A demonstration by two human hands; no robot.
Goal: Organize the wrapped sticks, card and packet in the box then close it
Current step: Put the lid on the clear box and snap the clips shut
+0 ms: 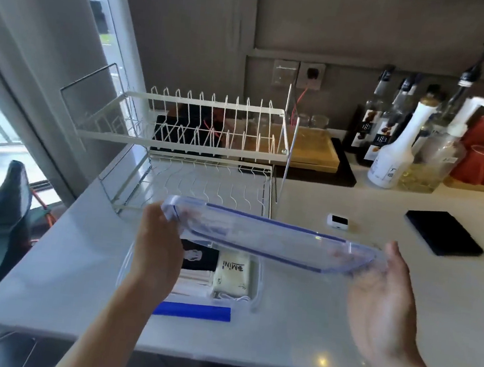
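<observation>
Clear plastic lid (270, 240) held above box (256, 286) near tabletop front edge; my left hand (158, 243) fingers pinch one end, right hand (384, 297) fingers spread, cradling other. Card (197, 255), packet (232, 275), wrapped sticks (194, 281) inside. Closing step; next needs lid squared over rim.

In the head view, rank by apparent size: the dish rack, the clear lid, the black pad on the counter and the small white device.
1. dish rack
2. clear lid, held nearer the camera by the left hand and right hand, so its size is flattered
3. black pad
4. small white device
</observation>
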